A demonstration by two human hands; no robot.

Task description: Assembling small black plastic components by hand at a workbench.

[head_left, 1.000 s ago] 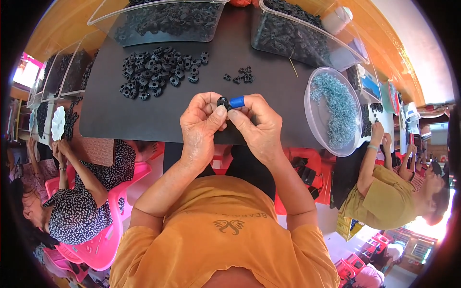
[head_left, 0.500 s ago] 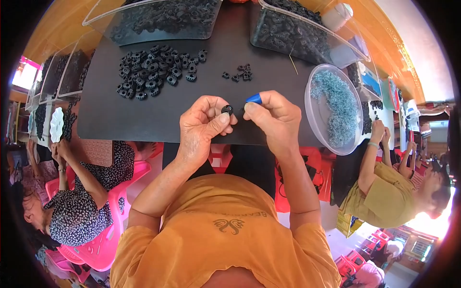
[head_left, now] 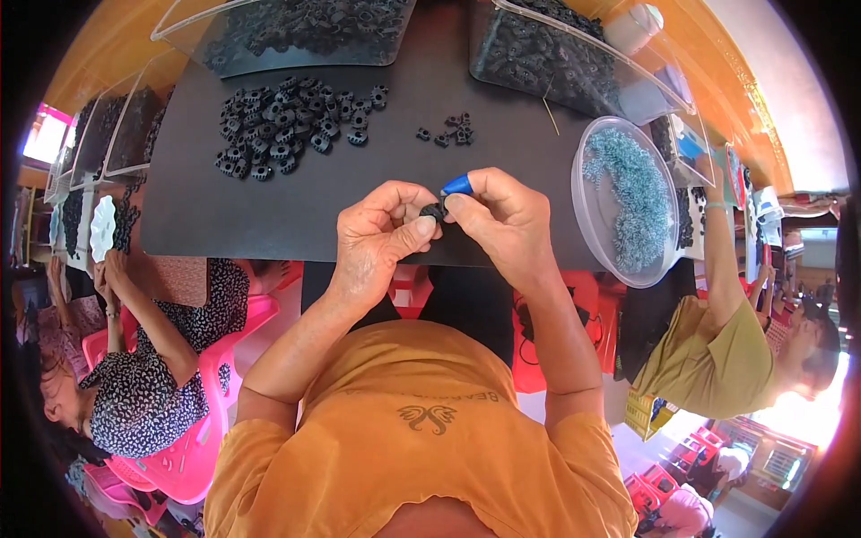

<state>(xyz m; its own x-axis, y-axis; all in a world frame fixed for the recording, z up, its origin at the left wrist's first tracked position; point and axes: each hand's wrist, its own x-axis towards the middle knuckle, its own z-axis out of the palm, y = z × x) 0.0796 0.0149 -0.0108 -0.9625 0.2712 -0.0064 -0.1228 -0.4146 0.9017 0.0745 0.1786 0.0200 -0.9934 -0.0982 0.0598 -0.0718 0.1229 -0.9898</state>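
Black part (head_left: 434,212), above the table's (head_left: 296,211) near edge, is pinched by the left hand's (head_left: 381,237) fingers while the right hand's (head_left: 507,218) are closed against it, contents indiscernible, seemingly a fitting step whose next move calls for steady left support.

Small-parts assembly workshop: on a dark worktop (head_left: 511,148), clear bins (head_left: 309,59) of small black pieces (head_left: 300,22) stand behind a loose heap (head_left: 285,124) of like pieces and a round dish (head_left: 595,220) of fine blue parts (head_left: 639,215); seated people (head_left: 148,403) flank it, one on a pink plastic chair (head_left: 175,464), with similar bins (head_left: 128,170) alongside.
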